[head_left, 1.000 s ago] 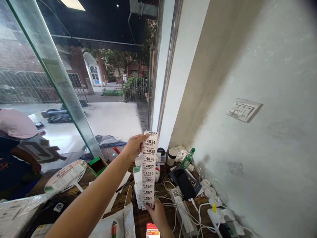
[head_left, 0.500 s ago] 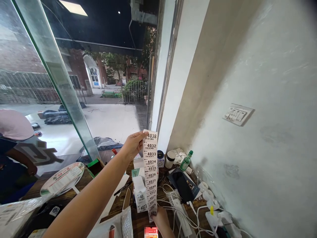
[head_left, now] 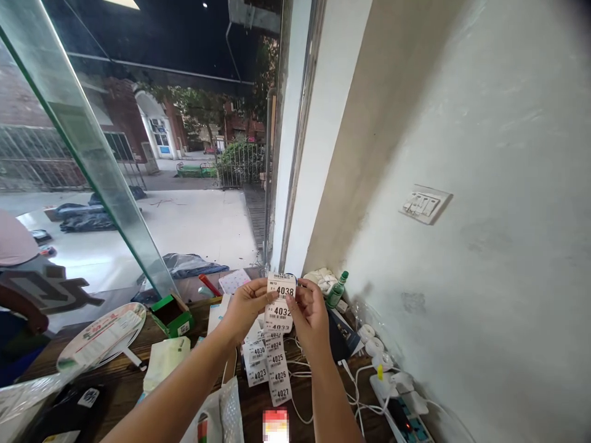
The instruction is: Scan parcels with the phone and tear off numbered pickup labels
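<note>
My left hand (head_left: 247, 306) pinches the left side of a strip of numbered barcode labels (head_left: 281, 315) near its top. At its right side my right hand (head_left: 316, 312) is closed too, the thumb lying on the front of the strip. The top labels read 4038 and 4032. Below them the strip bends, and its lower end with labels such as 4026 and 4027 hangs down towards the table. Another short piece of labels (head_left: 257, 369), with 4030 and 4023, is just left of that lower end.
On the wooden table are a green box (head_left: 172, 317), a round hand fan (head_left: 104, 335), a bubble-wrap package (head_left: 231, 406) and a black package (head_left: 69, 415). A green bottle (head_left: 338, 290), white cables and a power strip (head_left: 401, 418) lie along the wall. Beyond the glass at left stands a person (head_left: 21, 295).
My right hand has risen from the strip's bottom end to its top, beside my left hand. The strip has gone from stretched out to bent, its top lower. The view has shifted rightward.
</note>
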Available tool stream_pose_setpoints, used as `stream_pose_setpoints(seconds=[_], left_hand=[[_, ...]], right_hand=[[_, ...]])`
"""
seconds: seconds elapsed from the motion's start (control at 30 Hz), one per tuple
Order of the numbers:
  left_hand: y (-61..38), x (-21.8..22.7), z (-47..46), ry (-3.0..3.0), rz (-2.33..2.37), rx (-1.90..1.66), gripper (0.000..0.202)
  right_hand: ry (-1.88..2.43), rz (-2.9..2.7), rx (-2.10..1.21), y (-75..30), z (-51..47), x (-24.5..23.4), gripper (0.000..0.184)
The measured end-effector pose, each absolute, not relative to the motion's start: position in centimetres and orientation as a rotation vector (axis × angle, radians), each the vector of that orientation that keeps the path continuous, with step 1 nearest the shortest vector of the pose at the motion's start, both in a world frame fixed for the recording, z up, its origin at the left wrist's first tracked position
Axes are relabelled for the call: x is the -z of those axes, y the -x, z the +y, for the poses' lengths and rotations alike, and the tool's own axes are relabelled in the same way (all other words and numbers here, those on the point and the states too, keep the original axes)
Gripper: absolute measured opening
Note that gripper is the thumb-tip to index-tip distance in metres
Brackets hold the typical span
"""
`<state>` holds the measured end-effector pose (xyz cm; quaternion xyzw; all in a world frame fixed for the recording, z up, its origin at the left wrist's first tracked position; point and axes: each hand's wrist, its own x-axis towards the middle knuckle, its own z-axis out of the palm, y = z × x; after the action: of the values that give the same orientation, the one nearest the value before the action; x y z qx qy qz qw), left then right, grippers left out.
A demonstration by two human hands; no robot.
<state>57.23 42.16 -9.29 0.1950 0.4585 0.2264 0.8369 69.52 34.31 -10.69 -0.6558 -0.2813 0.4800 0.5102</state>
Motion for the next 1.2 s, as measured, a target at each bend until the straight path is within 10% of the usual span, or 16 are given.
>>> stream_pose_setpoints(seconds=[0.73,1.2], left_hand=[[-57.1,10.5,43.6,-0.23,1.06,-0.53,0.015],[-56.8,11.8,44.2,-0.239,1.034,-0.411,0.033]], right_hand=[[1.406,-0.494,-1.533,-68.1,31.1,13.9,0.052],[1.378,-0.293,-1.503,-67.9,32.1,14.0,0.04]])
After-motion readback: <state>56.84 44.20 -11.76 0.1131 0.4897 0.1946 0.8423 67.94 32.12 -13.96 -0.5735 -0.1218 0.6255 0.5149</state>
